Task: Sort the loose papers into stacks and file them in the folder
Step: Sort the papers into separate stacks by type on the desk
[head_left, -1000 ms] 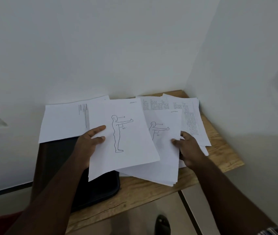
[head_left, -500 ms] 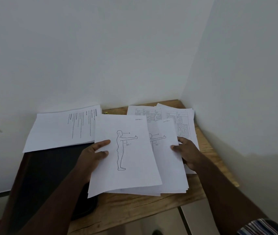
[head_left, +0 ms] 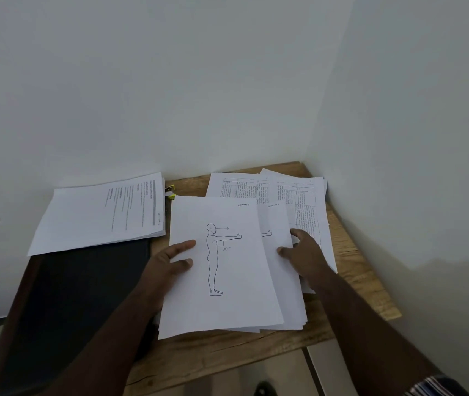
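Note:
A white sheet with a line drawing of a standing figure point(head_left: 227, 267) lies on top of a stack of similar figure sheets point(head_left: 279, 281) at the middle of the wooden table point(head_left: 227, 352). My left hand point(head_left: 167, 264) holds this top sheet by its left edge, with two digits on top of the paper. At the stack's right edge rests my right hand point(head_left: 304, 252), thumb and forefinger on the paper. A black folder point(head_left: 84, 295) lies shut at the left. A stack of text sheets point(head_left: 99, 212) overlaps its far edge.
Sheets printed with tables point(head_left: 299, 195) are fanned out at the back right corner, partly under the figure stack. A small yellow object point(head_left: 171, 192) sits between the two back piles. White walls close the table at the back and right.
My left hand carried the top figure sheet rightward off the folder and squared it over the figure stack. My right hand stayed at the stack's right edge.

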